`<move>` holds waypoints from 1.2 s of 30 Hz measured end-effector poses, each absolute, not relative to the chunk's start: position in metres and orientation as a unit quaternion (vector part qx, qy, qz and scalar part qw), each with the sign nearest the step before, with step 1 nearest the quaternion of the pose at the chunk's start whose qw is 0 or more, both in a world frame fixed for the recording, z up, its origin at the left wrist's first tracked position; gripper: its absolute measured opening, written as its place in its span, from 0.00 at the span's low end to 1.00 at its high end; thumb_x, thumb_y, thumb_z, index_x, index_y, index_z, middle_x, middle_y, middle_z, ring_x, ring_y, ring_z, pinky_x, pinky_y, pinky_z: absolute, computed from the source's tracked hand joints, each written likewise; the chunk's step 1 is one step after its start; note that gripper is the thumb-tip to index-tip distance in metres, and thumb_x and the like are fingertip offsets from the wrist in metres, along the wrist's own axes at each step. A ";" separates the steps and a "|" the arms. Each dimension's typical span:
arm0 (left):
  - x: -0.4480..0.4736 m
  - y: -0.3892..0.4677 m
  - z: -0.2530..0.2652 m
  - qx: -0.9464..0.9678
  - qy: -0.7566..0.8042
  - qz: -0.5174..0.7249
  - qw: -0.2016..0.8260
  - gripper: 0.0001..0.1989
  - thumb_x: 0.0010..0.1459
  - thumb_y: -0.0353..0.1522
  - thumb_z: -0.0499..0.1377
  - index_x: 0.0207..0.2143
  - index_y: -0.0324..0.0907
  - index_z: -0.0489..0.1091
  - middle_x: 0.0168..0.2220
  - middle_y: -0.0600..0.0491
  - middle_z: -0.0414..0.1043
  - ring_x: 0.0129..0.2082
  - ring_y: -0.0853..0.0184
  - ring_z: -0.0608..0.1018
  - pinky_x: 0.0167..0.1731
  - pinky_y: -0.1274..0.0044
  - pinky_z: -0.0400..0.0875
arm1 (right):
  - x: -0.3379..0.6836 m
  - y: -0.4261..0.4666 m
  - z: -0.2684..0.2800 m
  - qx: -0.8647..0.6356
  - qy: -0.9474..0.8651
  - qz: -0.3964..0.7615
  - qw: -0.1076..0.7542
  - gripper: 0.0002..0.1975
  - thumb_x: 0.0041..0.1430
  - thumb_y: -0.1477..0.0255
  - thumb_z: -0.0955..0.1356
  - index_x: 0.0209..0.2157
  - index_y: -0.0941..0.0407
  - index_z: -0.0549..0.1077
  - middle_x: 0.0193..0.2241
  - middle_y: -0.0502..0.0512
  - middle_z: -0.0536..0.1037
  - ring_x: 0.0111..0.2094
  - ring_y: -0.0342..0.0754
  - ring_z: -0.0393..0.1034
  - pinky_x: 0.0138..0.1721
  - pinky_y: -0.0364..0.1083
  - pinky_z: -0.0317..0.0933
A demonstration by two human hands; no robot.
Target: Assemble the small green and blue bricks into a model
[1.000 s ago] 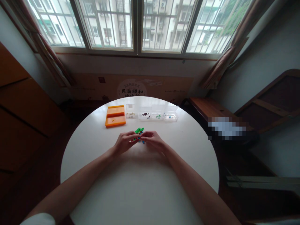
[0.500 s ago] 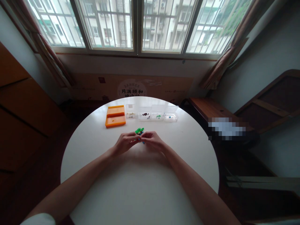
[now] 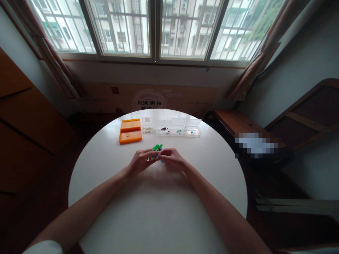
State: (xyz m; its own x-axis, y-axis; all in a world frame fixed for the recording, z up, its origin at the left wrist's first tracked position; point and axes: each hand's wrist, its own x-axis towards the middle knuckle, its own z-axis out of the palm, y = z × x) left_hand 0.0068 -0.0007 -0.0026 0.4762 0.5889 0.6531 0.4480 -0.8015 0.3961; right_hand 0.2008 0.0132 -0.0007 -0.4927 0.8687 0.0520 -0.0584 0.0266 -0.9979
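Note:
A small model of building bricks (image 3: 158, 146), green on top with blue and dark parts lower down, is between my two hands above the table. My left hand (image 3: 141, 159) grips it from the left, fingers bent around its near side. From the right, my right hand (image 3: 171, 157) pinches it with thumb and fingertips. The fingertips of both hands meet in front of the model and hide much of its middle. Whether a loose piece is between the right fingertips is too small to tell.
On the round white table (image 3: 111, 197), an open orange case (image 3: 130, 137) lies far left with a small orange piece. Clear boxes (image 3: 147, 131) with open lids stand beside it in a row, holding brown, green and blue bits. A wooden bench (image 3: 235, 121) is at the right.
My left fingers have spread slightly, so more green and blue of the model shows between them. The right hand is almost where it was.

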 end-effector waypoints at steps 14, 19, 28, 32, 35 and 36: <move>0.006 0.000 -0.004 0.851 0.307 0.414 0.097 0.06 0.57 0.32 0.58 0.35 0.40 0.73 0.29 0.52 0.72 0.22 0.76 0.70 0.24 0.84 0.65 | 0.200 0.014 -0.002 -0.323 -0.599 0.624 0.383 0.16 0.42 0.62 0.73 0.29 0.61 0.76 0.23 0.52 0.74 0.24 0.41 0.64 0.28 0.42 0.57; 0.006 0.000 -0.004 0.851 0.306 0.414 0.106 0.06 0.57 0.31 0.57 0.35 0.39 0.73 0.29 0.52 0.71 0.22 0.75 0.70 0.24 0.84 0.65 | 0.200 0.013 0.000 -0.327 -0.601 0.622 0.382 0.16 0.44 0.62 0.73 0.29 0.61 0.76 0.23 0.52 0.74 0.24 0.41 0.63 0.27 0.42 0.56; 0.007 -0.001 -0.003 0.841 0.316 0.423 0.117 0.08 0.59 0.33 0.56 0.35 0.39 0.72 0.28 0.52 0.70 0.22 0.76 0.70 0.23 0.84 0.65 | 0.200 0.013 -0.002 -0.325 -0.605 0.617 0.384 0.17 0.44 0.61 0.72 0.30 0.61 0.76 0.24 0.52 0.74 0.24 0.41 0.63 0.27 0.41 0.56; 0.007 -0.001 -0.003 0.838 0.322 0.425 0.115 0.08 0.59 0.34 0.55 0.35 0.39 0.72 0.28 0.52 0.70 0.21 0.76 0.70 0.23 0.84 0.66 | 0.200 0.013 -0.002 -0.327 -0.602 0.616 0.388 0.17 0.45 0.60 0.72 0.30 0.61 0.76 0.23 0.52 0.74 0.24 0.41 0.63 0.27 0.41 0.56; 0.007 -0.001 -0.003 0.838 0.323 0.424 0.116 0.09 0.59 0.34 0.55 0.35 0.39 0.72 0.28 0.52 0.70 0.21 0.76 0.70 0.23 0.84 0.66 | 0.199 0.012 -0.002 -0.328 -0.602 0.613 0.392 0.17 0.46 0.60 0.71 0.29 0.61 0.76 0.23 0.52 0.73 0.24 0.41 0.63 0.27 0.42 0.55; 0.007 -0.001 -0.003 0.838 0.323 0.424 0.118 0.09 0.59 0.34 0.55 0.35 0.39 0.72 0.28 0.52 0.70 0.21 0.76 0.70 0.23 0.84 0.66 | 0.199 0.012 -0.001 -0.329 -0.603 0.613 0.391 0.17 0.46 0.60 0.71 0.29 0.61 0.76 0.23 0.52 0.73 0.24 0.41 0.63 0.27 0.42 0.55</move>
